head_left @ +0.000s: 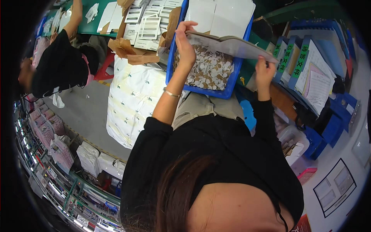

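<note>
A stack of white card sheets [239, 46] with a greyish edge is held upright and slightly bent over a blue bin. My left hand [186, 47] curls its fingers round the stack's left end. At the right end, the thumb and fingers of my right hand [265, 72] pinch the lower corner. Below the stack, the blue bin [170, 65] holds many small white and brown cardboard scraps [212, 71]. More white sheets [228, 17] lie across the bin's far part. The stack hides part of the scraps.
Left of the bin stands an open brown carton [143, 58] with printed white cards [148, 28], near a white patterned bag [129, 100]. Upright blue file folders [295, 62] line the right side. Another person [62, 62] works at the far left by the green table [101, 11].
</note>
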